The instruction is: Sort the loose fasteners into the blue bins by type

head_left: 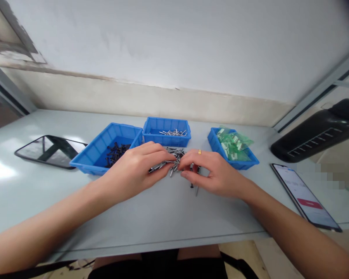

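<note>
A pile of thin silver metal pins (pixel 177 152), with a few dark pieces among them, lies on the table between my hands. My left hand (pixel 141 162) curls over the pile's left side, with several silver pins between its thumb and fingers. Across from it, my right hand (pixel 213 172), wearing a gold ring, pinches at the pile's right side. Its fingertips cover whatever they grip. Below that hand a black screw (pixel 191 186) and a loose silver pin (pixel 196 190) stick out. Both hands nearly meet at the fingertips.
Dark screws fill part of the left blue bin (pixel 88 155). Silver pins lie in the back blue bin (pixel 151 136). Green plastic packets (pixel 235 145) fill the right blue bin (pixel 246 164). A black-framed tray (pixel 43 159), a phone (pixel 305 197) and a black bottle (pixel 314 131) flank them.
</note>
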The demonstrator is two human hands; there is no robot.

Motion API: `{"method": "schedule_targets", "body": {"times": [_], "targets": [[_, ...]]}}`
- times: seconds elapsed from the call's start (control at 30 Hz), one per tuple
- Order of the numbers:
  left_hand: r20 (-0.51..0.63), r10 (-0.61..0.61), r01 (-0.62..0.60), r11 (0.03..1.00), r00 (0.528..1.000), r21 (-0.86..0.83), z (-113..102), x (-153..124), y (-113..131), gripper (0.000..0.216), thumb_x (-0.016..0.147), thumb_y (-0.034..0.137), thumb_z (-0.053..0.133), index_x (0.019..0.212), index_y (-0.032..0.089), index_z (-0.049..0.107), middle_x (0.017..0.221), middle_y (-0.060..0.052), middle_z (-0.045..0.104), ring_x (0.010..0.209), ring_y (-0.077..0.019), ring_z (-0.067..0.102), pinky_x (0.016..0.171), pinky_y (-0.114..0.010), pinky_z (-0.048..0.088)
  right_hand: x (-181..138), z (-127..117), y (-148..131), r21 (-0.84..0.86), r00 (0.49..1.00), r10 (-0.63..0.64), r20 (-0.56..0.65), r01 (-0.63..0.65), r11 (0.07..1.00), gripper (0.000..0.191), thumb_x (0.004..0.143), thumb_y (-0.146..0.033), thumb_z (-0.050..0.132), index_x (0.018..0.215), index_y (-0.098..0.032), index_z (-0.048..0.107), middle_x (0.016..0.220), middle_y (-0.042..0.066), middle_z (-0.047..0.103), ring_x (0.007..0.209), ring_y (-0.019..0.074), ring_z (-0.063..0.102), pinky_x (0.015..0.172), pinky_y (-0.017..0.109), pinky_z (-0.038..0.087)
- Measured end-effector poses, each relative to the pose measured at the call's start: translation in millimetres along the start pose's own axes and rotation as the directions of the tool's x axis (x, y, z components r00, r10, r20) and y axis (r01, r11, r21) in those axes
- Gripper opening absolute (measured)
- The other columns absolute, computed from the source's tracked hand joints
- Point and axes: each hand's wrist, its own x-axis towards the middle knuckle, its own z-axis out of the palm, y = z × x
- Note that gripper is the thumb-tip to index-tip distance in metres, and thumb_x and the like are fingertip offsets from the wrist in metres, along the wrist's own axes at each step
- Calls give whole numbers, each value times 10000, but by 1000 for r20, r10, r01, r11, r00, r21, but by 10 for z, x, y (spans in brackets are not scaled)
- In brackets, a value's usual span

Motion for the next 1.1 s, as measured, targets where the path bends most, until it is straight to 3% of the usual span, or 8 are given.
{"method": "schedule_targets", "body": {"times": [0.17,0.33,0.47,0.57,0.67,0.77,0.93,1.1], "targets": [[-42,-54,57,995,998,84,-14,8,18,213,902,277,493,1088,220,580,947,-5,622,891,-142,574,769,-257,452,24,-13,27,-17,997,10,-74,-11,1000,103,874,-227,535,945,-198,605,893,-11,622,726,77,559,673,211,464],[-44,24,-15,979,999,204,-4,17,4,216,902,270,472,1065,193,591,950,-28,630,883,-171,585,779,-304,458,95,6,185,-58,968,180,-176,-193,979,217,876,-273,509,1067,-212,593,1004,25,615,829,117,589,659,231,504],[118,117,-143,960,986,240,44,-5,16,217,913,272,436,1017,190,608,842,-30,618,772,-176,586,725,-328,461,166,60,383,-45,946,257,-199,-271,962,598,843,-325,531,1391,-214,318,1355,107,423,966,166,576,704,295,546],[225,122,-174,957,967,231,79,-28,28,228,918,278,423,998,189,617,794,-26,603,745,-185,579,697,-335,462,168,71,435,-39,929,268,-255,-287,957,721,838,-322,527,1450,-242,155,1487,110,223,992,174,569,689,305,556],[307,117,-189,957,945,219,100,-38,17,229,918,281,424,1008,195,616,799,-24,602,784,-196,575,735,-355,458,129,45,397,-117,934,211,-289,-253,960,576,852,-290,511,1390,-253,309,1407,85,365,970,166,571,691,293,546],[353,98,-178,963,930,201,113,-32,-9,206,907,275,452,1001,199,618,823,-23,601,824,-194,570,759,-344,452,89,19,340,-241,961,164,-221,-217,946,292,879,-256,482,1162,-228,545,1176,52,559,915,157,583,761,305,517],[345,88,-164,967,934,195,146,-35,-44,184,894,267,476,971,199,629,813,-18,594,829,-179,564,754,-312,439,59,34,254,-366,990,142,13,-127,922,208,894,-232,475,1066,-194,586,1038,57,613,945,184,578,838,339,465],[355,85,-159,969,931,187,173,-60,-58,204,913,283,448,982,208,625,840,-25,594,864,-181,565,788,-316,434,61,37,192,-388,978,166,127,-105,916,199,896,-240,480,1047,-185,597,1008,65,601,923,184,570,796,318,453]]}}
